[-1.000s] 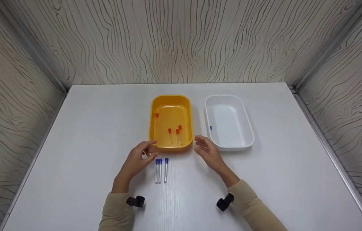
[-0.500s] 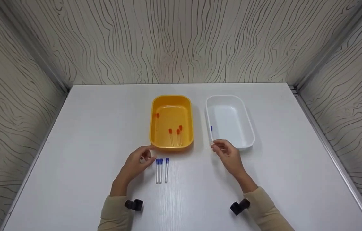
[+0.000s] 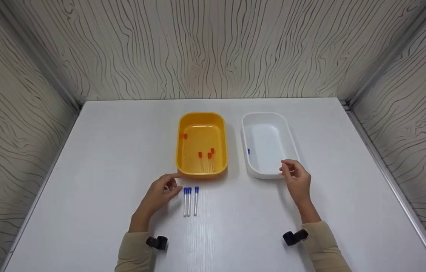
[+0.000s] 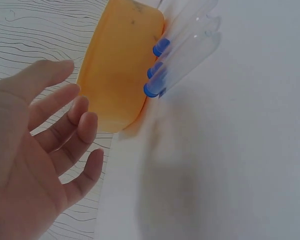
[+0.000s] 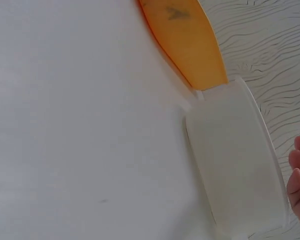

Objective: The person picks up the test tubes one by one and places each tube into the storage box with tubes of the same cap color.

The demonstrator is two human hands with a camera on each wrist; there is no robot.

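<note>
Right hand [image 3: 296, 181]: fingertips drawn close together, no object seen between them; whether they touch the tray rim, I cannot tell.
Left hand [image 3: 162, 192]: fingers relaxed and bent, holding nothing, thumb tip just beside the blue caps.
Blue-capped tubes [image 3: 189, 200]: three on the table [image 3: 228, 234], in front of the yellow tray [image 3: 201, 128], caps toward it.
Yellow tray: four orange-capped tubes [image 3: 209, 155] inside.
White tray [image 3: 267, 139]: one blue cap [image 3: 249, 151] by its left wall; the tube body is hard to make out.
Just changed: the right hand has slid along the white tray's near edge to its right corner—judged, that leaves the left nearer the loose tubes.
Against earlier: tubes and trays look unmoved—the left hand barely shifted.
</note>
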